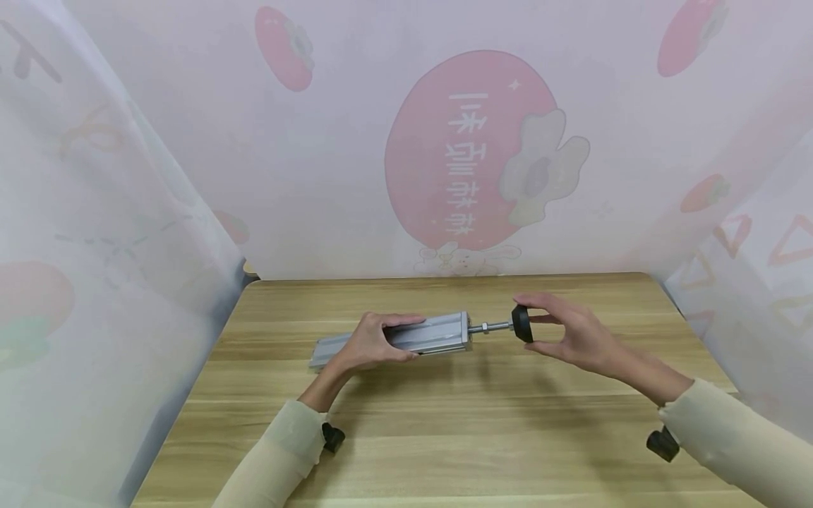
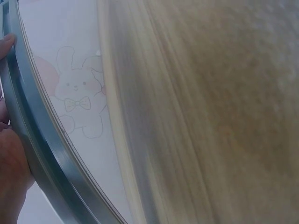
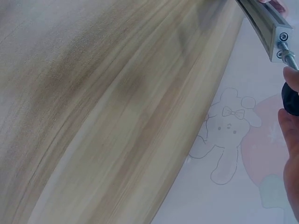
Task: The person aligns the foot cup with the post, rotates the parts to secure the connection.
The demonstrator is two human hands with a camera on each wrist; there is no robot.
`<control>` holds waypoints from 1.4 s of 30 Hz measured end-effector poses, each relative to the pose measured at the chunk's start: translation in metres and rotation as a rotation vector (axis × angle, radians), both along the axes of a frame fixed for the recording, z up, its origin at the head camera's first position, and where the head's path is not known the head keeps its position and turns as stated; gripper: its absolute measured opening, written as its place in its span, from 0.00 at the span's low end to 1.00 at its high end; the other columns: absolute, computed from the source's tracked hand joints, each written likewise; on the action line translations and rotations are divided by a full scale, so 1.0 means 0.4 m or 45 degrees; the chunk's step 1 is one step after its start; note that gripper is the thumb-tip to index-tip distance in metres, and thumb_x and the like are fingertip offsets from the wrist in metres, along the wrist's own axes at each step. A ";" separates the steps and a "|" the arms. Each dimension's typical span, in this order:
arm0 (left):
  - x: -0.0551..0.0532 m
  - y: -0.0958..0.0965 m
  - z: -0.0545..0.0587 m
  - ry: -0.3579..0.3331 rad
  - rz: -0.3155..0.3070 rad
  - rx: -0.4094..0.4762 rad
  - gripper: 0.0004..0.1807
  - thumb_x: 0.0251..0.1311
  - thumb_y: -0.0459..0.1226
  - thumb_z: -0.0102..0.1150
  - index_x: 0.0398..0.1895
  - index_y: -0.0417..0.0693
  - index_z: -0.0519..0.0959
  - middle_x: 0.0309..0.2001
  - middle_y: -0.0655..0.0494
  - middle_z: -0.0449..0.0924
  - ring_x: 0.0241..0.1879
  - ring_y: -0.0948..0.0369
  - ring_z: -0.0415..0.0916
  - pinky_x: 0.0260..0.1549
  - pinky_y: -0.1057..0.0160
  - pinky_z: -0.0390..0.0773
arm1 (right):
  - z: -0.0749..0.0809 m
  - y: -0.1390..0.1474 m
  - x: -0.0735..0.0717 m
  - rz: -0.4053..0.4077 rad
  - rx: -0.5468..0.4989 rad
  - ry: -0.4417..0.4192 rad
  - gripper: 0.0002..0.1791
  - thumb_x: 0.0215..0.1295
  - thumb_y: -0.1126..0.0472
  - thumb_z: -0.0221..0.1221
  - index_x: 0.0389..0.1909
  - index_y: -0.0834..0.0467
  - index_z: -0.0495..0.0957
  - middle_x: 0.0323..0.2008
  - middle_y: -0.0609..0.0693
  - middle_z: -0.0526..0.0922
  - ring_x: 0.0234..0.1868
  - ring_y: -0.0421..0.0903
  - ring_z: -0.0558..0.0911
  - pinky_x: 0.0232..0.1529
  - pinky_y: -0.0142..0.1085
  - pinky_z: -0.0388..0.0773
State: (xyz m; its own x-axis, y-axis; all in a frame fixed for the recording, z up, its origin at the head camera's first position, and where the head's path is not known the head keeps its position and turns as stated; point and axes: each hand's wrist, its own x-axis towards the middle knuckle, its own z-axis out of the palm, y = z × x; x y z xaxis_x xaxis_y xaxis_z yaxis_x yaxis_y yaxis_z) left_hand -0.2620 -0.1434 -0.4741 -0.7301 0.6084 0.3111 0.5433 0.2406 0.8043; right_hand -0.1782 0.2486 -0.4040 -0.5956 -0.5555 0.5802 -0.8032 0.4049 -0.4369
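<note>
My left hand [image 1: 368, 343] grips a silver aluminium profile [image 1: 438, 333] across its middle, thumb on the near side and fingers on the far side. Its right end is raised off the table, as the shadow below it shows. From the end plate on that side a threaded rod [image 1: 498, 327] with a nut sticks out. At the rod's tip sits a black round levelling foot [image 1: 522, 324], pinched at its rim between thumb and fingers of my right hand [image 1: 581, 339]. In the right wrist view, screws show in the end plate [image 3: 282, 45] around the rod.
Beneath both hands lies a wood-grain table [image 1: 444, 437]. A pale printed curtain [image 1: 330, 176] hangs behind its far edge and along the sides. Each sleeve has a small black device [image 1: 333, 437] at the wrist.
</note>
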 end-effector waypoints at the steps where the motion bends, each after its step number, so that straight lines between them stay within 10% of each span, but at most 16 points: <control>1: 0.000 0.000 0.000 -0.002 -0.003 0.005 0.35 0.42 0.32 0.86 0.60 0.53 0.88 0.59 0.55 0.87 0.61 0.57 0.84 0.62 0.57 0.80 | 0.000 -0.001 0.000 0.001 -0.007 -0.003 0.47 0.40 0.82 0.79 0.67 0.72 0.73 0.63 0.61 0.81 0.59 0.51 0.85 0.49 0.35 0.86; 22: 0.000 0.000 0.001 0.008 0.014 -0.017 0.35 0.41 0.33 0.86 0.60 0.55 0.89 0.59 0.57 0.87 0.60 0.59 0.84 0.61 0.59 0.80 | -0.007 0.008 0.006 -0.126 -0.156 -0.434 0.37 0.53 0.72 0.79 0.66 0.65 0.78 0.55 0.61 0.86 0.49 0.44 0.89 0.43 0.38 0.88; 42: -0.004 -0.002 -0.005 0.041 0.016 -0.040 0.35 0.42 0.37 0.86 0.60 0.55 0.88 0.59 0.57 0.87 0.60 0.59 0.84 0.61 0.59 0.81 | 0.029 -0.013 0.015 -0.365 -0.267 -1.112 0.29 0.73 0.55 0.67 0.63 0.73 0.76 0.43 0.62 0.90 0.38 0.52 0.92 0.44 0.45 0.89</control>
